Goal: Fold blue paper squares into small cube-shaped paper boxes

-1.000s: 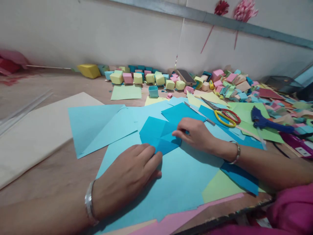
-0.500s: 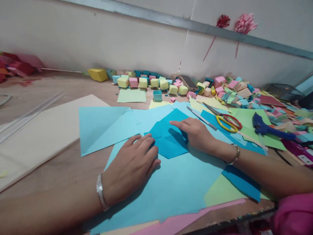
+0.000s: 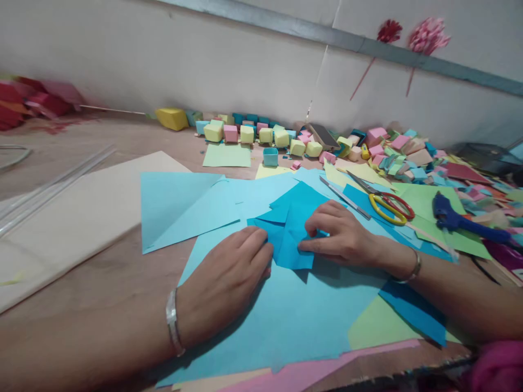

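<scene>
A deep blue sheet of paper [image 3: 296, 239] with a raised, creased flap lies on larger light blue paper [image 3: 286, 321]. My right hand [image 3: 347, 234] has its thumb and curled fingers closed at the right edge of the flap. On the sheet's left corner, my left hand [image 3: 229, 277] presses down, fingers together and bent at the tips; they hide that corner. A pale blue sheet [image 3: 180, 209] with a diagonal crease lies beyond the left hand. Just past the right hand are a craft knife [image 3: 345, 197] and scissors [image 3: 388, 207] with yellow and red handles.
Several small paper boxes [image 3: 247, 134] line the wall, with a phone-like dark slab [image 3: 323, 136] among them. A blue glue gun [image 3: 466, 220] lies on green paper at right. Cream board [image 3: 81, 223] covers the left side. A deep blue strip [image 3: 414, 310] lies near the front edge.
My right hand has gone from pointing flat on the deep blue paper to gripping its edge, and a flap now stands up. My left hand stays on the left corner. The view shifted slightly.
</scene>
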A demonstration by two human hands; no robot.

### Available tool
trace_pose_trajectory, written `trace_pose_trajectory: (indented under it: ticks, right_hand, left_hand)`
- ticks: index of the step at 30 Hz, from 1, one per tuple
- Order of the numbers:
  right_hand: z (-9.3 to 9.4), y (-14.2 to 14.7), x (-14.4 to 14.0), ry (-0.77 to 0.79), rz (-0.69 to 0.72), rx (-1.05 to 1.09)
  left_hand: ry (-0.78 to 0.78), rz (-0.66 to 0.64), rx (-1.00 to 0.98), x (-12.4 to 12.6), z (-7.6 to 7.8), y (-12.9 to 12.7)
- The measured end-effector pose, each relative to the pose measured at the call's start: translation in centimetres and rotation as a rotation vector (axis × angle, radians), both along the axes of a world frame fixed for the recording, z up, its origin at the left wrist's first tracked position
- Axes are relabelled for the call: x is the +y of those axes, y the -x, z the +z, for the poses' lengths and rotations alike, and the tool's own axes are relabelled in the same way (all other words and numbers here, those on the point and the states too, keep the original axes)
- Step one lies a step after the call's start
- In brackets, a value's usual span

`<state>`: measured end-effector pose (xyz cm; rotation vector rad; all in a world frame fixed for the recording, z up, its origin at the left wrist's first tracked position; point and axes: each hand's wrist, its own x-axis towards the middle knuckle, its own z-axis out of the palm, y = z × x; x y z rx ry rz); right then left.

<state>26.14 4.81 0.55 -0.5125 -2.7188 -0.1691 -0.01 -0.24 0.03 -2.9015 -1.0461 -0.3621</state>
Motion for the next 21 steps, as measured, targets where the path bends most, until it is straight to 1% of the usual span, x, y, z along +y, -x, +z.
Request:
trace_pose_trajectory:
  ticks: [2,5,8,10,12,16,21]
  right_hand:
    - [0.0,0.2,0.2,0.075,0.066,-0.024]
    - [-0.3,0.4,0.5,0.276,0.082,-0.003]
    - [-0.8,0.5,0.7,0.454,0.022,0.114]
    - [-1.1,0.6,0.7,0.509,-0.044,0.161]
    - [-1.4,0.7,0.6,0.487,-0.113,0.162]
    - [-1.8,1.0,0.3,0.359,-0.205,0.099]
    - [-1.8,1.4,-0.2,0.309,-0.28,0.064]
  left_hand:
    - [0.005,-0.03,0.025,-0.3,0.0,0.0]
    - [-0.042,-0.075,0.037,-0.7,0.0,0.1]
    - [-0.089,-0.119,0.022,-0.7,-0.1,0.1]
    - [-0.108,-0.138,0.01,-0.7,-0.1,0.1]
    - [-0.115,-0.14,0.01,-0.7,0.0,0.1]
    - [-0.144,-0.14,0.024,-0.9,0.1,0.0]
    - [-0.192,-0.152,0.022,-1.4,-0.3,0.1]
